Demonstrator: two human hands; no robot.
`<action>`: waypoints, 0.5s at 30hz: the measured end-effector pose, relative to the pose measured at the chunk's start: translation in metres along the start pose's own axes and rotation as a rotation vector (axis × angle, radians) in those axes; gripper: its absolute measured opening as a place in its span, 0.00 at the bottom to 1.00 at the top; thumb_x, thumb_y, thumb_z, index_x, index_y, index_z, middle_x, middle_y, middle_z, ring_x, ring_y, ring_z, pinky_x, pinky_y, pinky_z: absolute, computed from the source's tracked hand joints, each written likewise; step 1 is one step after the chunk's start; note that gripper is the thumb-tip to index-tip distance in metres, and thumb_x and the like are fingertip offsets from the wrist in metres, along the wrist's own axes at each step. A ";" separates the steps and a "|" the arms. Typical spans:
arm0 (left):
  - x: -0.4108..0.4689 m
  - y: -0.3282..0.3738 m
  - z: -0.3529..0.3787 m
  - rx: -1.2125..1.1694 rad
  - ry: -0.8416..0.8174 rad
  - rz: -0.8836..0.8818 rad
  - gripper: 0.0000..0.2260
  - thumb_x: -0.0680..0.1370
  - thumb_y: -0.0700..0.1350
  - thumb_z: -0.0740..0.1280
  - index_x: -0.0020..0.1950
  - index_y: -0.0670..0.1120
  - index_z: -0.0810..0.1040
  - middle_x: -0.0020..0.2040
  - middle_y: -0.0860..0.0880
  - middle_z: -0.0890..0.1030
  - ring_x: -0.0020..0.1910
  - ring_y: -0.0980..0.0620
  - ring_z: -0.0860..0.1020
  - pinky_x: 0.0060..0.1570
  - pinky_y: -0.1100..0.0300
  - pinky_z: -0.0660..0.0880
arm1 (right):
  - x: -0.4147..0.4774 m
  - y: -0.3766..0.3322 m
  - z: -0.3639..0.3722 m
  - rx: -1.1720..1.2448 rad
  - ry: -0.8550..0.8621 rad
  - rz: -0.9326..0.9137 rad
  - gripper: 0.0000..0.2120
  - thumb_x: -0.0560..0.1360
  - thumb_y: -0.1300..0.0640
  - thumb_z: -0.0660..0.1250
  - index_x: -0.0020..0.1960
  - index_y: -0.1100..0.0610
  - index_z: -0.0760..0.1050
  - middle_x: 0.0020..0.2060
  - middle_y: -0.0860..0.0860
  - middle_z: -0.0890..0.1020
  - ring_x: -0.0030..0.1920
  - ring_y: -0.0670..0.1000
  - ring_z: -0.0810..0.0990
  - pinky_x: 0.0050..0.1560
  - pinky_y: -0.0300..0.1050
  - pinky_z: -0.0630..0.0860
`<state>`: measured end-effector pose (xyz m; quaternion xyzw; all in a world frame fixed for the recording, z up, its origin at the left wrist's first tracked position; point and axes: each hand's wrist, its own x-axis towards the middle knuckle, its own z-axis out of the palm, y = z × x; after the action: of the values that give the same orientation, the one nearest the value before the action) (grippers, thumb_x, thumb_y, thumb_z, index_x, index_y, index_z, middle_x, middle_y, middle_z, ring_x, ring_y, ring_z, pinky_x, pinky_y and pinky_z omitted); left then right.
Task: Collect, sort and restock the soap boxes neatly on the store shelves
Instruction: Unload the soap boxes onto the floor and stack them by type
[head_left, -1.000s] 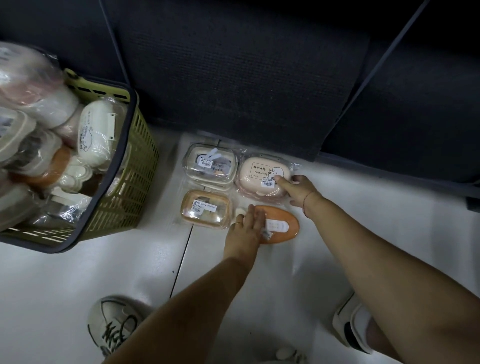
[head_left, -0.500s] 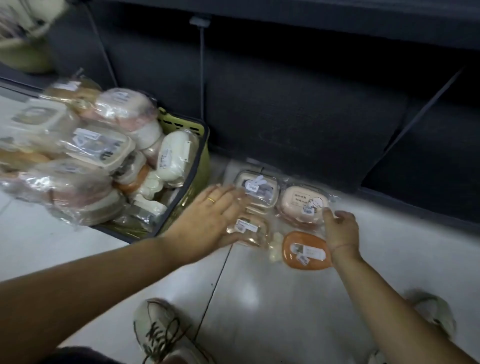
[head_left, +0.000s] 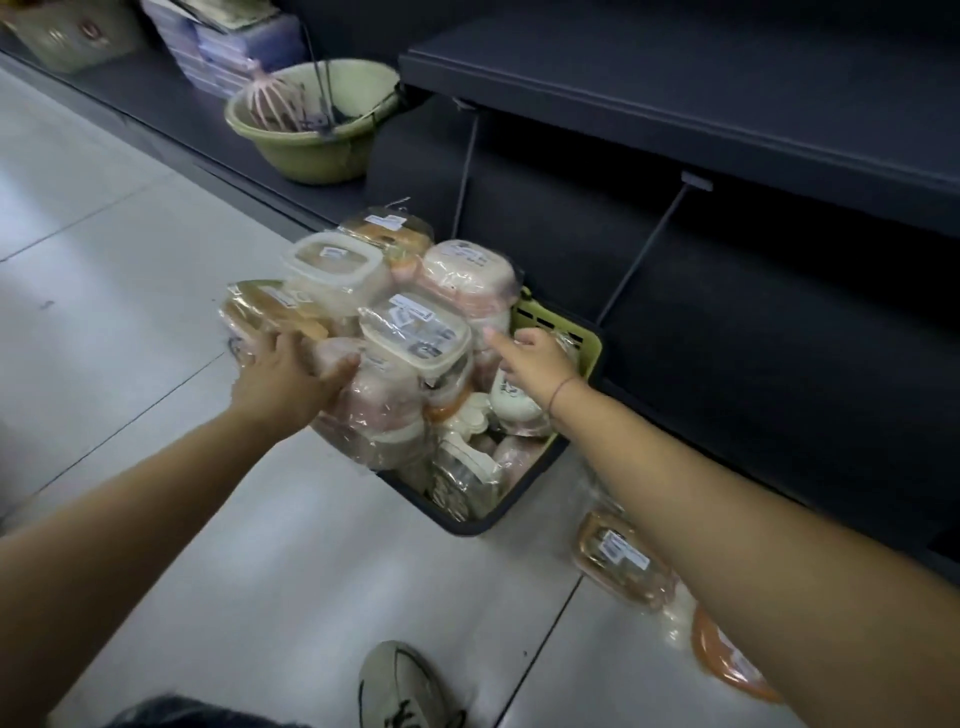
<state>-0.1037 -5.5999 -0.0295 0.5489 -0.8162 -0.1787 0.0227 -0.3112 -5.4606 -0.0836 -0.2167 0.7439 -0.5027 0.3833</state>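
You are reaching both hands into the green basket (head_left: 563, 325), which is sitting on the floor (head_left: 130, 270) just in front of the dark bottom shelf (head_left: 779, 332), piled well above its rim with wrapped soap boxes (head_left: 415, 332). Your left hand (head_left: 288, 376) is pressing spread fingers (head_left: 340, 371) against the near-left side of the pile, cupping a pink wrapped box, not closed around it. Your right hand (head_left: 535, 358) is hovering over the right side of the basket, index finger out, the rest loosely curled, holding nothing. Two more boxes are lying on the floor right of the basket: a tan soap box (head_left: 621, 564) and an orange soap box (head_left: 727, 657), partly hidden under your right forearm.

Judgement: you are picking the next box. Take from the top, the clear-lidded box (head_left: 415, 332), not from the side, since the wrap looks slippery and the pile could slide. Keep the left hand bracing while the right lifts straight up. Match it to the same colour on the floor.
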 end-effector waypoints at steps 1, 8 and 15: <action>0.003 -0.003 0.002 -0.071 -0.023 -0.001 0.40 0.72 0.67 0.68 0.74 0.43 0.65 0.74 0.41 0.62 0.71 0.36 0.64 0.70 0.44 0.64 | 0.008 -0.005 0.013 0.067 -0.061 0.078 0.28 0.73 0.36 0.66 0.62 0.56 0.72 0.49 0.50 0.78 0.50 0.51 0.77 0.51 0.45 0.76; 0.017 -0.003 0.013 -0.601 -0.213 -0.241 0.45 0.63 0.60 0.80 0.72 0.48 0.63 0.63 0.47 0.74 0.58 0.44 0.76 0.52 0.49 0.78 | 0.036 -0.027 0.071 0.231 0.034 0.337 0.37 0.66 0.35 0.74 0.65 0.58 0.72 0.52 0.53 0.81 0.48 0.53 0.81 0.50 0.48 0.81; 0.012 0.001 0.003 -0.847 -0.282 -0.257 0.27 0.69 0.41 0.78 0.65 0.39 0.74 0.44 0.41 0.79 0.24 0.55 0.75 0.18 0.68 0.66 | 0.004 -0.014 0.027 0.453 0.013 0.308 0.36 0.54 0.43 0.83 0.57 0.57 0.77 0.50 0.56 0.84 0.48 0.51 0.82 0.44 0.47 0.82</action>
<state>-0.1098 -5.6095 -0.0343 0.5582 -0.5921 -0.5705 0.1111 -0.2933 -5.4844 -0.0778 -0.0065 0.6392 -0.5932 0.4894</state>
